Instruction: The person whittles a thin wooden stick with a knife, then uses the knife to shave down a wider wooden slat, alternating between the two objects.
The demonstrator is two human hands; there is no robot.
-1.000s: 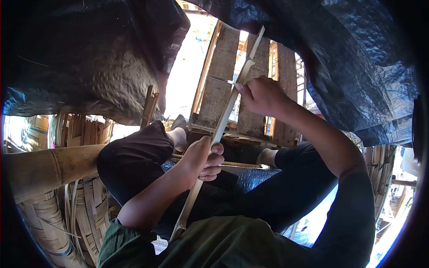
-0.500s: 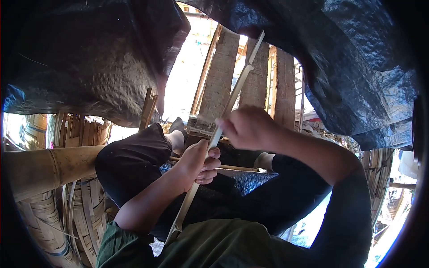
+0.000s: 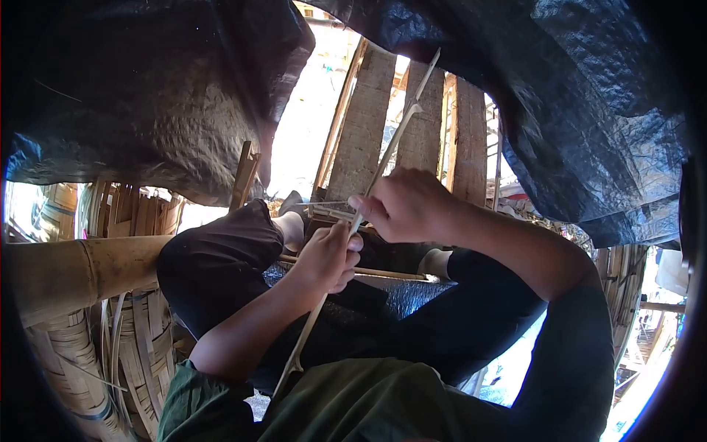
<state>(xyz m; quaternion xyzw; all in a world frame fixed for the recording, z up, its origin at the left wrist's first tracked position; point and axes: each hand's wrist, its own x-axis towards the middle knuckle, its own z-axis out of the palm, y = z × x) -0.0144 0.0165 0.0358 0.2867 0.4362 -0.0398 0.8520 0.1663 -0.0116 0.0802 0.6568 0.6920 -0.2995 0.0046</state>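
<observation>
A long, pale bamboo strip point(image 3: 395, 141) with raised nodes runs diagonally from my lap up toward the plank bench. My left hand point(image 3: 329, 259) is closed round its middle, with the lower end passing under the fist toward my shirt. Just above, my right hand point(image 3: 411, 208) is closed, its thumb against the strip. From that hand a thin knife blade point(image 3: 329, 203) sticks out to the left, crossing the strip nearly at a right angle. The knife's handle is hidden inside the fingers.
Wooden planks point(image 3: 361, 125) with gaps stand ahead of me. Dark plastic sheeting point(image 3: 147, 96) hangs at upper left and right. A thick bamboo pole point(image 3: 88, 276) lies by my left knee, over woven bamboo baskets point(image 3: 81, 361). A thin stick point(image 3: 390, 275) crosses between my legs.
The strip has been turned so its narrow edge faces me, and its upper end has shifted slightly right. My left hand has rotated with it; the knife blade shows more sharply.
</observation>
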